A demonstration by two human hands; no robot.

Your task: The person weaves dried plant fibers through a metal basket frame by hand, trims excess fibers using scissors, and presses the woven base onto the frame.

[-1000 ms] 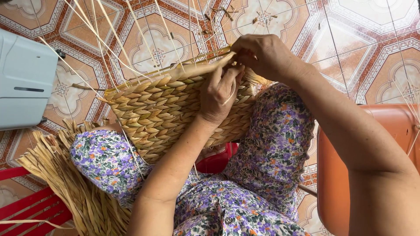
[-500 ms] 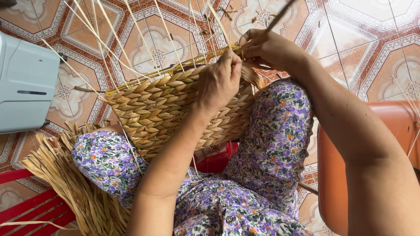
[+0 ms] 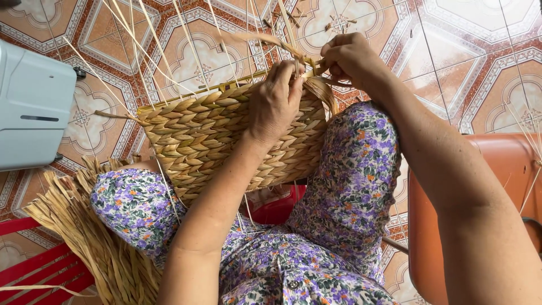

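Nearest to me are my knees in flowered purple trousers (image 3: 344, 186), spread apart, with a red plastic stool (image 3: 276, 209) showing between them. A bundle of dry straw strips (image 3: 84, 237) lies against my left leg, partly over a red slatted frame (image 3: 39, 271), and an orange plastic chair (image 3: 508, 186) stands just beside my right arm.

Propped on my lap and tilted away from me is the woven straw basket (image 3: 209, 135), its plaited wall facing up. My left hand (image 3: 276, 101) lies flat on that wall near the top rim, fingers curled over the edge and pressing the weave. Just beyond it, at the rim's right corner, my right hand (image 3: 350, 56) has its fingers pinched shut on a straw strand (image 3: 271, 40) that arches off to the left; exactly how the strand runs under my fingertips I can't quite make out.

Thin loose stakes (image 3: 147, 39) fan up from the rim over the patterned tile floor (image 3: 463, 51). A pale grey box-like appliance (image 3: 34, 107) sits on the floor to the far left.
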